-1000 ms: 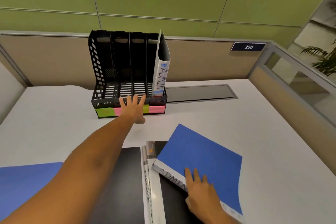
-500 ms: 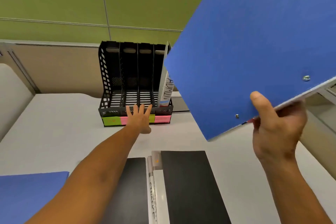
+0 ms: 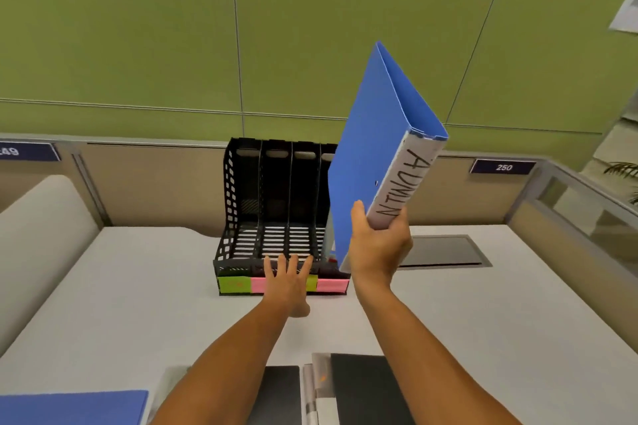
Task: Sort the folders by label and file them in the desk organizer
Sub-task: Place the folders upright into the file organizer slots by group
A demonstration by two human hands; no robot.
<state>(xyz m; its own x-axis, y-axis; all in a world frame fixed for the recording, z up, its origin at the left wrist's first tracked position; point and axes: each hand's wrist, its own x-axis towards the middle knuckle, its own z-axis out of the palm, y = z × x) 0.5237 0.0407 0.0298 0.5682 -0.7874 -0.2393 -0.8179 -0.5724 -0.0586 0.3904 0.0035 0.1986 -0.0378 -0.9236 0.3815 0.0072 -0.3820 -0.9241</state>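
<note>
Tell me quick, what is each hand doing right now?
Left hand: open, straight fingers resting on the desk organizer front.
Right hand: holding the blue ADMIN folder by its lower spine.

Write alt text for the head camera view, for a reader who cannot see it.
A person's right hand grips a blue folder with ADMIN on its spine, tilted above the rightmost slot of a black desk organizer. The left hand rests open against the organizer's front edge, over coloured sticky labels. More folders, black and blue, lie on the white desk nearer the camera.

blue folder spine: "ADMIN" | partition plate: "250"
</note>
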